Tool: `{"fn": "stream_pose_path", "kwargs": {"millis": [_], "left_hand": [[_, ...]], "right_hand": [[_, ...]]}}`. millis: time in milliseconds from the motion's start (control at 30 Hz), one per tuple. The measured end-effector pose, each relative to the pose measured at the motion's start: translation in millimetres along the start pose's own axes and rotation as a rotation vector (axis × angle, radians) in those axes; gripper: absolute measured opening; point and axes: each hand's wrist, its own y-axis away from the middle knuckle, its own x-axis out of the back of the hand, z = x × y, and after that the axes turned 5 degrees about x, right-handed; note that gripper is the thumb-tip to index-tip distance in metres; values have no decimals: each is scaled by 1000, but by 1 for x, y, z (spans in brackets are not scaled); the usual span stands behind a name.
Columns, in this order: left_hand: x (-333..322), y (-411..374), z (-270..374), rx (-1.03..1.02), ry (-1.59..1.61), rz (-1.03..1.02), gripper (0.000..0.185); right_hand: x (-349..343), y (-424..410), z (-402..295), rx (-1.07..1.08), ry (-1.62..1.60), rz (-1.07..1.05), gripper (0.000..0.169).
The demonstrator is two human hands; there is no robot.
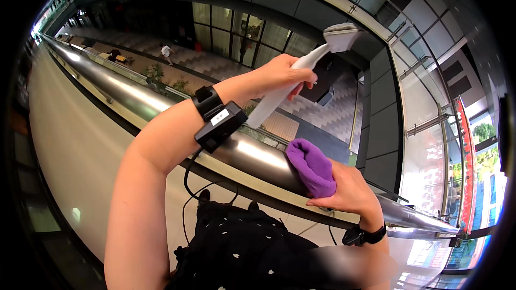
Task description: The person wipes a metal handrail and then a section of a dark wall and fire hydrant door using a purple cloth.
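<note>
My left hand [288, 74] grips the white plastic handle of a brush-like cleaning tool [274, 98]. Its wide head, at the upper right, points away over the far side of the railing. My right hand [350, 187] holds a folded purple cloth [310, 165] against the round metal handrail [258, 153]. A black strap with a small black device [221, 127] sits on my left wrist, and a cable hangs from it. Another black strapped device [363, 235] is on my right wrist.
The handrail tops a glass balustrade and runs from upper left to lower right. Beyond it, a lower floor holds plants [155, 72], a yellow-topped table [121, 59] and a walking person [166, 52]. A curved upper walkway with glass railings [411, 48] stands opposite.
</note>
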Motion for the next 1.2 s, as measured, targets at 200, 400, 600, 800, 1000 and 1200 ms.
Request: {"fn": "stream_pose_path", "kwargs": {"millis": [200, 400, 600, 800, 1000, 1200], "left_hand": [[109, 31, -8, 52, 12, 120, 26], [212, 60, -6, 19, 45, 246, 28], [285, 63, 0, -81, 162, 336, 26], [294, 64, 6, -121, 332, 400, 28], [282, 67, 1, -99, 217, 395, 29], [275, 68, 1, -91, 164, 384, 29]], "right_hand": [[-19, -48, -49, -78, 21, 36, 79], [-36, -135, -106, -3, -36, -43, 82], [-80, -240, -178, 65, -19, -32, 75], [-152, -269, -229, 321, 566, 631, 49], [-137, -206, -195, 288, 532, 651, 52], [-64, -91, -103, -424, 53, 482, 57]]}}
